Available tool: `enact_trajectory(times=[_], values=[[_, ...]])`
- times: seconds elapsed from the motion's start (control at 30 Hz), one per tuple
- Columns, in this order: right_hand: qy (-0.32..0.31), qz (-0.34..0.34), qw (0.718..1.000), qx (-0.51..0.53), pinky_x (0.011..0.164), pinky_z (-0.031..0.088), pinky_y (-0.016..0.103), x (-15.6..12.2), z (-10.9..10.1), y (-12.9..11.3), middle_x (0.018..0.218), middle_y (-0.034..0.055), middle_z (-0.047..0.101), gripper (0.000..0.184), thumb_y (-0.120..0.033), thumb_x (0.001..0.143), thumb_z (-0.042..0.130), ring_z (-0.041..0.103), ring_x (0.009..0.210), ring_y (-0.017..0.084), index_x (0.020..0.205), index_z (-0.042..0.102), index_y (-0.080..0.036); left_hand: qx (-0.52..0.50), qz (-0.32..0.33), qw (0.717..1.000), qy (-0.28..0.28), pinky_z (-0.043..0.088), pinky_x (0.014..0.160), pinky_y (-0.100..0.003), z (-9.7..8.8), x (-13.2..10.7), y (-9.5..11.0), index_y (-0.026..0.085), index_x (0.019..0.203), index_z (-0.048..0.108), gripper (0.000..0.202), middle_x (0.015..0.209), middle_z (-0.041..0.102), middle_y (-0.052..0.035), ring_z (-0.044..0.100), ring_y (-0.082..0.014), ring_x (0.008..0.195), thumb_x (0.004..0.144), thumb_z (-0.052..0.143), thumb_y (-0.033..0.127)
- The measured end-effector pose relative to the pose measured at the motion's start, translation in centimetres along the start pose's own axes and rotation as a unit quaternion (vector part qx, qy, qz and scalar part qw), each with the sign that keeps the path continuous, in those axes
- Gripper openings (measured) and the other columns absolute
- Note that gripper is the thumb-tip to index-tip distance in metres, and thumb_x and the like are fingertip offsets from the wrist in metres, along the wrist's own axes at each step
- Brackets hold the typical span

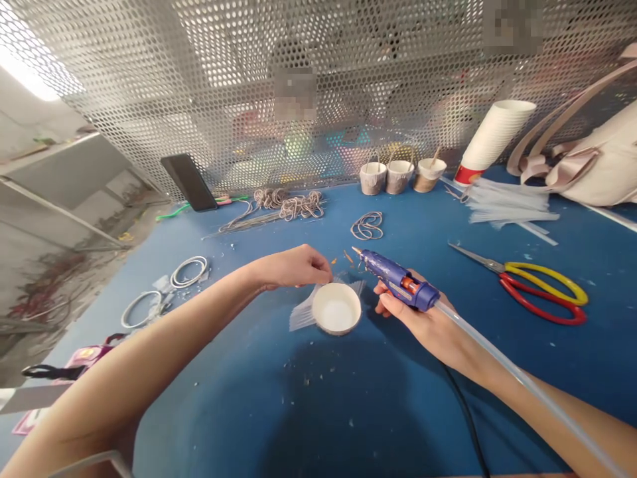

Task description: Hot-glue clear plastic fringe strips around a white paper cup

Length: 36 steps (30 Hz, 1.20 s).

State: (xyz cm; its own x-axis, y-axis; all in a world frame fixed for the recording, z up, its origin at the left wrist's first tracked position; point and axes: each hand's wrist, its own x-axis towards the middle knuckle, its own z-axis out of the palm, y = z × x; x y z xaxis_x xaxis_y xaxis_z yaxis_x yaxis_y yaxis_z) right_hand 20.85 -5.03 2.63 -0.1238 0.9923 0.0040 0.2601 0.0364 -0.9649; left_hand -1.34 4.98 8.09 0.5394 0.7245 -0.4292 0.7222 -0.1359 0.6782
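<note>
Along the back, a perforated metal panel [343,60]; near its left end, a tilted black smartphone [188,182] beside a bright green cord [172,212]. Far right, a cream bag [608,166] with pale pink straps [577,166]. Upper left, a lit lamp [30,72].

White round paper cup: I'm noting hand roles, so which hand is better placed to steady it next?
Probably the left hand: it is close beside the cup and shows no tool, while the right hand holds a blue plastic glue gun.
</note>
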Motion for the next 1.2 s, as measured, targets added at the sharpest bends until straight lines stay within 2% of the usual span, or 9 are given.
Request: enact_trajectory(times=[0.07, 0.17, 0.33, 0.47, 0.6, 0.8, 0.9, 1.03, 1.2], values=[[-0.003, -0.002, 1.000, -0.001, 0.073, 0.055, 0.032, 0.0, 0.0, 0.0, 0.084, 0.0008, 0.065, 0.025, -0.046, 0.088, 0.056, 0.067, 0.076, 0.018, 0.097, 0.058, -0.022, 0.004, -0.002, 1.000, 0.029, 0.028, 0.042, -0.022, 0.2, -0.2, 0.0, 0.019, 0.060, 0.066, 0.016, 0.055, 0.055, 0.0020, 0.043, -0.0109, 0.048, 0.068, 0.055, 0.026], [-0.008, -0.002, 1.000, 0.001, 0.071, 0.055, 0.031, -0.1, 0.0, -0.2, 0.082, 0.0009, 0.066, 0.025, -0.046, 0.088, 0.055, 0.067, 0.073, 0.018, 0.095, 0.058, -0.022, 0.014, 0.004, 0.992, 0.126, 0.032, 0.045, -0.022, 0.9, -0.8, 0.1, 0.018, 0.058, 0.062, 0.015, 0.056, 0.055, 0.0020, 0.046, -0.0112, 0.051, 0.069, 0.054, 0.024], [-0.009, -0.009, 0.999, -0.031, 0.064, 0.054, 0.029, -0.8, -0.5, -1.4, 0.068, -0.0003, 0.064, 0.024, -0.047, 0.087, 0.054, 0.066, 0.065, 0.017, 0.088, 0.057, -0.023, 0.028, 0.065, 0.962, 0.264, 0.039, 0.053, -0.023, 2.7, -2.6, 0.3, 0.018, 0.075, 0.061, 0.010, 0.064, 0.059, 0.0012, 0.050, -0.0118, 0.058, 0.076, 0.051, 0.022], [-0.028, -0.023, 0.997, -0.072, 0.051, 0.051, 0.027, -1.6, -1.1, -2.2, 0.063, -0.0011, 0.060, 0.024, -0.048, 0.086, 0.052, 0.060, 0.055, 0.016, 0.082, 0.055, -0.024, 0.044, 0.100, 0.940, 0.325, 0.041, 0.056, -0.023, 3.8, -3.8, -0.1, 0.019, 0.083, 0.056, 0.010, 0.068, 0.058, 0.0023, 0.048, -0.0101, 0.057, 0.079, 0.048, 0.016], [-0.056, -0.047, 0.989, -0.125, 0.044, 0.044, 0.025, -1.8, -1.3, -2.6, 0.059, -0.0031, 0.057, 0.024, -0.047, 0.085, 0.052, 0.050, 0.047, 0.014, 0.082, 0.056, -0.024, 0.049, 0.148, 0.939, 0.308, 0.046, 0.064, -0.026, 4.2, -4.3, -0.7, 0.018, 0.076, 0.063, 0.023, 0.083, 0.062, -0.0038, 0.056, -0.0134, 0.071, 0.080, 0.041, 0.011], [-0.092, -0.070, 0.982, -0.150, 0.050, 0.039, 0.023, -1.4, -0.8, -2.9, 0.061, -0.0044, 0.054, 0.018, -0.042, 0.086, 0.053, 0.045, 0.052, 0.012, 0.083, 0.055, -0.025, 0.073, 0.150, 0.944, 0.285, 0.050, 0.069, -0.028, 4.6, -5.2, -0.9, 0.016, 0.087, 0.066, 0.025, 0.095, 0.061, -0.0066, 0.058, -0.0145, 0.076, 0.075, 0.046, 0.009], [-0.102, -0.060, 0.983, -0.144, 0.052, 0.039, 0.025, -1.2, -0.6, -2.9, 0.064, -0.0032, 0.057, 0.017, -0.041, 0.087, 0.052, 0.047, 0.054, 0.013, 0.083, 0.054, -0.024, 0.059, 0.152, 0.948, 0.272, 0.051, 0.072, -0.029, 4.7, -5.5, -0.9, 0.017, 0.087, 0.064, 0.020, 0.095, 0.059, -0.0060, 0.058, -0.0142, 0.077, 0.073, 0.051, 0.011], [-0.125, -0.057, 0.982, -0.131, 0.049, 0.038, 0.024, -0.9, -0.6, -3.0, 0.062, -0.0033, 0.056, 0.018, -0.041, 0.086, 0.052, 0.044, 0.051, 0.012, 0.082, 0.054, -0.024, 0.041, 0.144, 0.952, 0.267, 0.048, 0.070, -0.029, 4.5, -5.6, -1.3, 0.018, 0.084, 0.061, 0.011, 0.092, 0.059, -0.0047, 0.056, -0.0143, 0.078, 0.079, 0.052, 0.015], [-0.141, -0.062, 0.981, -0.121, 0.044, 0.034, 0.023, -0.2, -0.6, -3.4, 0.058, -0.0042, 0.053, 0.021, -0.040, 0.087, 0.052, 0.043, 0.048, 0.011, 0.074, 0.053, -0.024, 0.024, 0.153, 0.952, 0.263, 0.047, 0.071, -0.028, 4.5, -5.7, -1.6, 0.019, 0.080, 0.061, 0.012, 0.092, 0.057, -0.0045, 0.055, -0.0141, 0.082, 0.082, 0.051, 0.014]])
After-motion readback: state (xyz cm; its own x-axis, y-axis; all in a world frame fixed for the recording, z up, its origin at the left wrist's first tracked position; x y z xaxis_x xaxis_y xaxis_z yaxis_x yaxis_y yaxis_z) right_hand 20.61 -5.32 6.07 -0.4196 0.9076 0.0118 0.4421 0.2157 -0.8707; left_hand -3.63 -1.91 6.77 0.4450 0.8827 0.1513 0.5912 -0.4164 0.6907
